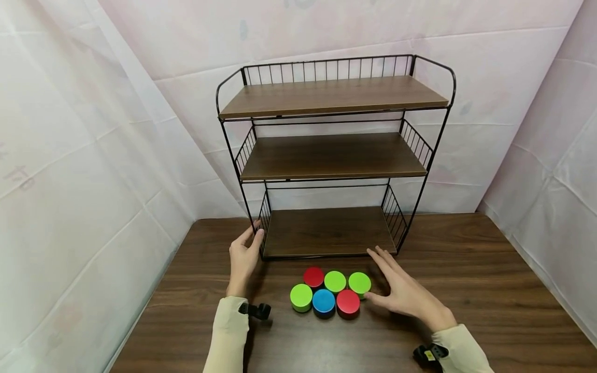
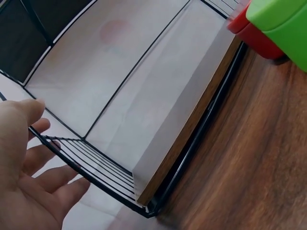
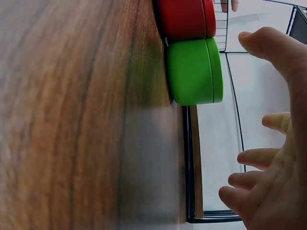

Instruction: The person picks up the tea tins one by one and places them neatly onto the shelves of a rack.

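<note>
A three-tier shelf rack (image 1: pixel 333 155) with a black wire frame and brown boards stands at the back of the table. My left hand (image 1: pixel 243 256) grips its lower left front post, the thumb on the near side and the fingers (image 2: pixel 72 189) behind the wire. Several small round lidded containers sit in two rows before the rack: three with green lids (image 1: pixel 359 283), two red (image 1: pixel 347 302) and one blue (image 1: pixel 324 301). To their right, my right hand (image 1: pixel 403 290) holds nothing, fingers spread, thumb tip close beside the rightmost green container (image 3: pixel 194 72).
The brown wood-grain table (image 1: pixel 466 269) runs out on both sides of the rack. Pale cloth (image 1: pixel 513 93) hangs behind and along both sides. A small black camera is strapped to each wrist. Low wire guards edge the rack's sides.
</note>
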Demonstrator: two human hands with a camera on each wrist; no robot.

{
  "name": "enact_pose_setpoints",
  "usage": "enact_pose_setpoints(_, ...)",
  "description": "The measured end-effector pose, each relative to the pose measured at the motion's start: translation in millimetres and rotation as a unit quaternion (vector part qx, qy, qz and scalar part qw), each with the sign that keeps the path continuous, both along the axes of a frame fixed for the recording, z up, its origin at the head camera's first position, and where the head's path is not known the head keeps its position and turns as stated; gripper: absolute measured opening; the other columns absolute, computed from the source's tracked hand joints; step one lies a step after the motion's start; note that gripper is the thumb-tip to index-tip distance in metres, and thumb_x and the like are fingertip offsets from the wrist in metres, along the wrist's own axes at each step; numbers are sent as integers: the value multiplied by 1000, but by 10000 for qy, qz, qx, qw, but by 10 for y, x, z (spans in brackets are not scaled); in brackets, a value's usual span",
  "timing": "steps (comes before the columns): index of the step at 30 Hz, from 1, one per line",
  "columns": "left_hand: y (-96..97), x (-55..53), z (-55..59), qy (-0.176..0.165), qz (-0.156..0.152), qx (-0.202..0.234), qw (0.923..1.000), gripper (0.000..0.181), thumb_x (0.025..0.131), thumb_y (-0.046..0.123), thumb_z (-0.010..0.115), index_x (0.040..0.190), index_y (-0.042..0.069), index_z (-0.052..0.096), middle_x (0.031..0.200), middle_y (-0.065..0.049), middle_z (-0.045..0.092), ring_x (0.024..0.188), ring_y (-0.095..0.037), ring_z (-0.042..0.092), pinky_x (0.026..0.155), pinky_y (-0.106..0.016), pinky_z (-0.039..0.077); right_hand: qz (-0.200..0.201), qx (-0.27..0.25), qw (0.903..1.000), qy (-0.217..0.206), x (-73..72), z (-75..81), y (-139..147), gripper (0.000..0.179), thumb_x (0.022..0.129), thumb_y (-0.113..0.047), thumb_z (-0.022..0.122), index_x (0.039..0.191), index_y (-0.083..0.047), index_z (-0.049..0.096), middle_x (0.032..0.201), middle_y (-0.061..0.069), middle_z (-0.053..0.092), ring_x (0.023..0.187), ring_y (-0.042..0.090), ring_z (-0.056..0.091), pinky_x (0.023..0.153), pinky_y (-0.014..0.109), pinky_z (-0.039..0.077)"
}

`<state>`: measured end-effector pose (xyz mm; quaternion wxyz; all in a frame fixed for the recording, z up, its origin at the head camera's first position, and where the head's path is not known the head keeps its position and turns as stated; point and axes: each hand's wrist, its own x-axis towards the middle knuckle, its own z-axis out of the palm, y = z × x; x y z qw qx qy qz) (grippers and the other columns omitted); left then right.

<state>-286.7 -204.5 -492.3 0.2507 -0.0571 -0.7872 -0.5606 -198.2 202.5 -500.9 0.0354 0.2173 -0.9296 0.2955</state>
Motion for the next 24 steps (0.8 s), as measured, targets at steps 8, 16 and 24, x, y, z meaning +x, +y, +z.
enact_pose_setpoints(8, 53, -19, -9, -52, 399, 93, 9991, 29, 102, 21, 67, 127, 9, 74, 130, -8, 72, 110, -26, 71, 83, -6, 46, 94, -100, 9999, -49, 11, 4, -13, 99, 88, -57, 76, 166, -33, 19, 169, 19, 23, 144, 48, 42, 96, 65, 51)
enact_pose_setpoints(16, 86, -21, -14, 116, 681, -73, 9976, 26, 102, 18, 68, 124, 9, 76, 126, -9, 74, 103, -26, 73, 78, -6, 46, 225, -184, 9995, -77, -4, -35, -34, 98, 90, -54, 76, 166, -30, 20, 168, 20, 25, 145, 45, 42, 102, 64, 47)
enact_pose_setpoints(24, 86, -22, -23, 229, 608, 11, 9979, 27, 102, 17, 66, 125, 8, 75, 121, -11, 75, 104, -30, 73, 78, -5, 47, 403, -481, 9976, -307, 16, -38, -65, 95, 90, -50, 77, 165, -27, 24, 167, 19, 30, 148, 42, 39, 108, 65, 42)
